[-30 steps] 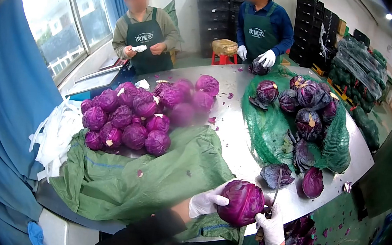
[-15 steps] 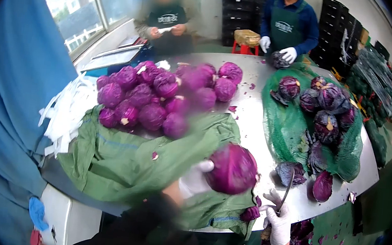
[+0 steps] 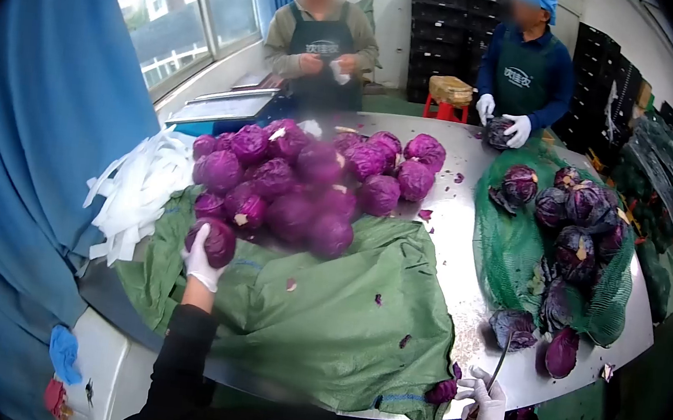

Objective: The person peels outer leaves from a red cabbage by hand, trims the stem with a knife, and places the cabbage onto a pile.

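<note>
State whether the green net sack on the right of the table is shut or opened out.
Opened out. The green net sack lies spread flat on the table, with dark cabbages sitting exposed on top of it.

A heap of purple cabbages [image 3: 315, 183] is crowding the far left of the metal table [image 3: 448, 248], and a green net of untrimmed heads [image 3: 574, 237] is filling its right edge. Between them a bare strip is lying open, and the green sack [image 3: 324, 316] along the near edge is staying mostly uncluttered.

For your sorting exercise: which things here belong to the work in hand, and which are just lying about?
In use: left hand holding round purple cabbage; right hand gripping thin-bladed knife; heap of trimmed purple cabbages.

Lying about: white foam strips; blue curtain; stacked black crates.
</note>
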